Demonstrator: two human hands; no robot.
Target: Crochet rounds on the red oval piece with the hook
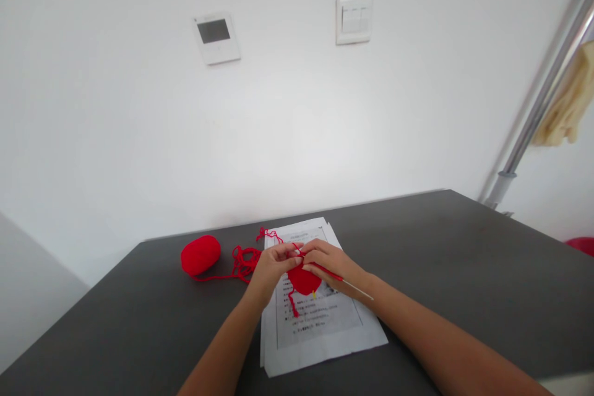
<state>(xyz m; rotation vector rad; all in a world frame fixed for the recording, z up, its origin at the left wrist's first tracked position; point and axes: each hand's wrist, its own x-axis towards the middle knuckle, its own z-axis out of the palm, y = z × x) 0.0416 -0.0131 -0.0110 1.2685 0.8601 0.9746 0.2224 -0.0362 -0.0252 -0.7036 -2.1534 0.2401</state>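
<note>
A small red crocheted piece [306, 281] hangs between my two hands, above printed sheets [320, 346]. My left hand [275, 265] pinches its upper left edge. In my right hand [331, 263] is a thin hook [357, 290] with a red grip, its pale shaft pointing down to the right. The hook's working tip is hidden at the fingers. A yellow marker [314, 294] sits at the piece's lower edge, and a red yarn tail [294, 306] dangles at its left.
A red yarn ball [200, 255] lies on the dark table [440, 260] at the left, joined to loose tangled yarn [245, 262] beside my left hand. Behind stands a white wall with a panel [216, 38] and a switch [353, 20]. A metal pole [538, 108] rises at the right.
</note>
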